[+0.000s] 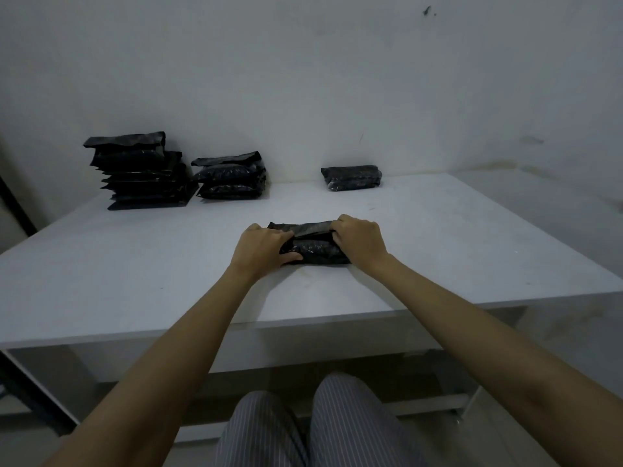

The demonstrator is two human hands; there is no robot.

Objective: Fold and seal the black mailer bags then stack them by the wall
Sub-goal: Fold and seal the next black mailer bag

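A black mailer bag (pixel 313 246) lies on the white table (pixel 135 271), a little right of the middle and nearer the person's edge than the wall. Its top flap is folded over toward the near side, forming a shiny ridge along the far edge. The left hand (pixel 261 249) grips the bag's left end, fingers curled over the flap and the thumb lying along the near side. The right hand (pixel 359 239) grips the right end, fingers bent down over the fold; its thumb is hidden.

Far across the table, by the white wall (pixel 303 79), stand three groups of black bags. At the far left is a tall stack (pixel 141 173) with flaps sticking out unevenly. Just right of it, nearly touching, is a shorter stack (pixel 231 176). Well apart to the right sits a low pile (pixel 352 177) of tightly folded bags, close to the wall.

Below the table's near edge, the person's knees in striped trousers (pixel 303 429) show.
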